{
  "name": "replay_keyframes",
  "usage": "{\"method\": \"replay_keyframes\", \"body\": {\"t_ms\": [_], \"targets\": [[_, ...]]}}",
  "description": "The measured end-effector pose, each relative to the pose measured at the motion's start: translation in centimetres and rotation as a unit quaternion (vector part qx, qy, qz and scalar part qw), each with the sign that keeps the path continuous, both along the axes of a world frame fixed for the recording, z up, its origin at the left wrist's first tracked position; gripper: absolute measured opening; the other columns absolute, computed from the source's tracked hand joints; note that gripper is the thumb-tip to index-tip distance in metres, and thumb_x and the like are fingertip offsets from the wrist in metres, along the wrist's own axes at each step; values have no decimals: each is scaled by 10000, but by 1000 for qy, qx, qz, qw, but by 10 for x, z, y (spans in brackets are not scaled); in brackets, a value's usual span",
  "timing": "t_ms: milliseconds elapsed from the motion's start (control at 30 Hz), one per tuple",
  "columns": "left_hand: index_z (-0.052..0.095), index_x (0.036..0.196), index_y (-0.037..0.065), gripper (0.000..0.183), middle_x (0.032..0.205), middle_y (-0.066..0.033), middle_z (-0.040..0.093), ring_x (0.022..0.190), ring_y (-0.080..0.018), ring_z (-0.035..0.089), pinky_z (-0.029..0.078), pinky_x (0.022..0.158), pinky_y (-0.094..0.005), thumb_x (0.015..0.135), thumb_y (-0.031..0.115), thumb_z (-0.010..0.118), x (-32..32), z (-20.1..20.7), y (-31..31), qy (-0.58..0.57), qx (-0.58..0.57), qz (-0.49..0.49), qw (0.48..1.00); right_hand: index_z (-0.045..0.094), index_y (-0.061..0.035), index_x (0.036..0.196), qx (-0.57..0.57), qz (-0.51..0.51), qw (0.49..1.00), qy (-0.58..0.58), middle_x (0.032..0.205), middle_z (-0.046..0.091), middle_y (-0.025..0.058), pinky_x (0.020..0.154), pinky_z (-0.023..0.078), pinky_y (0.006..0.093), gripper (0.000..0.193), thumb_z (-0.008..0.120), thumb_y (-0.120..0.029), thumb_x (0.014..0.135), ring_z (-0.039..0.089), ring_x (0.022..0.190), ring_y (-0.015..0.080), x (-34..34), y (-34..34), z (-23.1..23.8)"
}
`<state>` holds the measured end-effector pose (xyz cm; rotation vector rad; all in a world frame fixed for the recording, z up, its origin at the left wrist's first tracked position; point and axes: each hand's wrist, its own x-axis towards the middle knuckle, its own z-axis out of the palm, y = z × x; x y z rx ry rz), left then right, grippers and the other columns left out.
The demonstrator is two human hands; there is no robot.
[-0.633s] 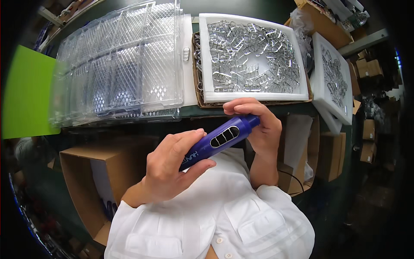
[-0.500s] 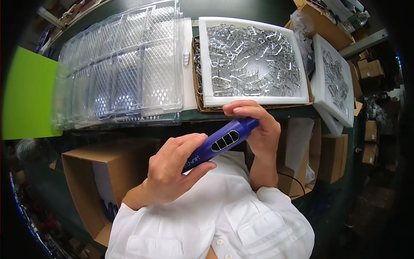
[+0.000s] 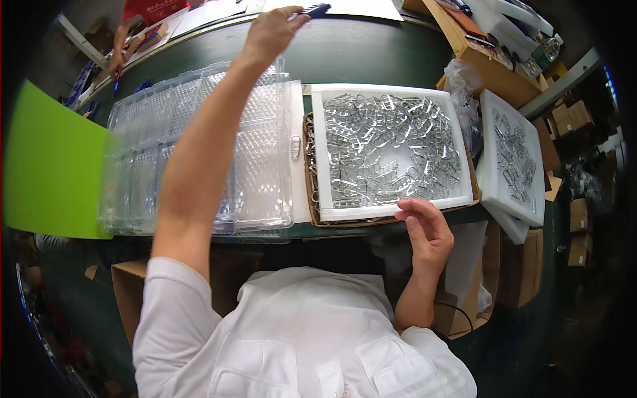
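At the far edge of the bench, my outstretched left hand [image 3: 271, 33] grips a dark blue tube-shaped plastic casing [image 3: 317, 10]; its dark windowed panel is only partly visible. Beneath that arm lies a clear plastic tray [image 3: 262, 192] with textured compartments. My right hand [image 3: 431, 239] hovers by the front rim of a white foam tray [image 3: 385, 213], fingers curved and thumb apart, with nothing visible in it. Many small silver metal frames [image 3: 361, 149] fill the foam tray, which rests on a cardboard box. One single silver frame [image 3: 295, 147] lies on a white strip between the trays.
A second foam tray of silver frames [image 3: 514, 159] leans at the right, beside a plastic bag [image 3: 459, 83]. A bright green panel [image 3: 53, 166] stands at the left. Cardboard boxes [image 3: 521, 272] sit below the bench. Across it, a person in red [image 3: 149, 10] is partly visible.
My left hand has carried the blue casing from in front of my chest to the bench's far side. My right hand has come off the casing. The view has shifted, showing more of the far side.
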<state>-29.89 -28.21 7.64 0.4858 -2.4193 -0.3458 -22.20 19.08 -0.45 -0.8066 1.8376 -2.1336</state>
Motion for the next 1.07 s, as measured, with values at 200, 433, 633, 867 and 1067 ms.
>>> {"method": "replay_keyframes", "body": {"t_ms": [200,433,633,867,1067], "targets": [[520,1472,-70,555,1483,-293,563,1417,-397,524,384,1209,-433,1075,317,547,22,35,-7,13,-6,-9,1000,692,27,1210,108,-135,984,45,1152,749,115,883,554,285,263,644,92,960,724,974,162,-14,24,-4],[657,1357,6,318,1287,-62,721,1075,-154,652,489,1003,-303,1112,135,500,338,44,19,21,62,74,995,738,-50,1118,292,-139,883,340,1103,749,97,826,576,365,250,709,51,891,720,975,284,-63,-5,2],[679,1296,7,269,1140,-59,703,930,-109,613,508,821,-257,1102,143,553,649,-87,107,32,210,355,910,754,-79,1086,348,25,795,496,1078,736,100,857,572,420,210,715,-26,887,689,1015,307,-93,-72,3],[696,1148,15,185,995,-159,736,914,-318,735,566,802,-388,1016,114,612,608,-199,304,-68,347,374,857,707,-11,1153,345,21,792,503,1150,716,126,880,546,371,186,679,-15,969,688,1005,284,-118,-46,-8],[702,1130,68,176,1181,-113,708,1049,-313,711,572,852,-413,959,102,676,610,-227,329,-103,243,392,881,678,-57,1341,263,10,936,234,1132,727,50,950,524,294,321,707,-133,1030,663,1014,145,-199,-16,-67]]}}
